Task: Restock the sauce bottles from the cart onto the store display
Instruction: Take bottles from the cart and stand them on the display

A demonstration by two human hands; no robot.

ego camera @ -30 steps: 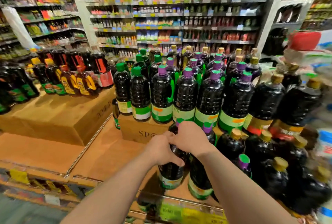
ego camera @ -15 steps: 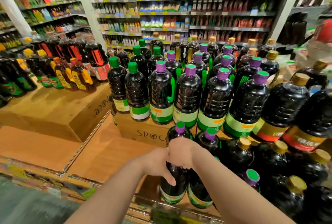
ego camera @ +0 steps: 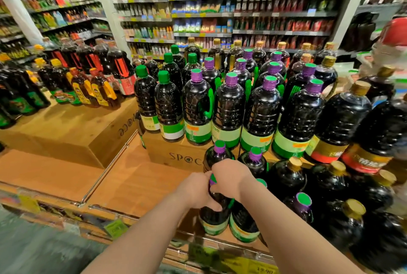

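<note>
A dark sauce bottle [ego camera: 214,218] with a purple cap and green label stands upright at the front edge of the wooden display shelf [ego camera: 141,188]. My left hand [ego camera: 195,189] wraps its shoulder from the left. My right hand [ego camera: 231,178] covers its neck and cap from the right. A second like bottle [ego camera: 243,225] stands touching it on the right, partly hidden by my right forearm. Two more purple-capped bottles [ego camera: 220,155] stand just behind. The cart is out of view.
A cardboard box [ego camera: 176,155] behind carries rows of purple-capped and green-capped bottles [ego camera: 229,108]. Gold-capped dark bottles [ego camera: 339,177] crowd the right. Another box [ego camera: 72,133] at left holds orange-labelled bottles. Bare wood lies left of my hands. Stocked shelves fill the background.
Both hands stay on the same bottle and have slipped a little lower toward the shelf front. The view has drawn closer, and two purple caps behind my hands have come into sight.
</note>
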